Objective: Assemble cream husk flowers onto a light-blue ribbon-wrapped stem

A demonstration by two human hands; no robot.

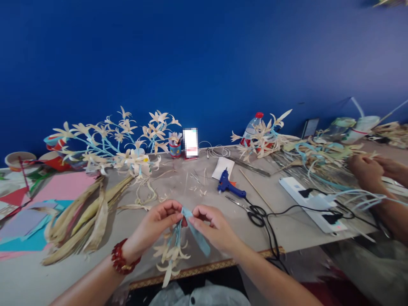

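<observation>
Near the table's front edge, my left hand (164,221) pinches the blue-wrapped stems of a small spray of cream husk flowers (168,257), which hangs head down below the fingers. A strip of light blue paper (199,238) is held between the thumb and fingers of my right hand (210,225), its free end drooping toward me. The strip's upper end meets the stems at my left fingertips; whether it is wrapped there is hidden by the fingers. Both hands are closed and almost touching.
A blue glue gun (229,185) rests beyond my right hand, with black-handled scissors (255,214) beside it. Dried husks (86,221) and coloured paper (63,187) lie left. Finished flower branches (108,144) stand behind. Right are a power strip (310,208) with cables and another person's hands (366,172).
</observation>
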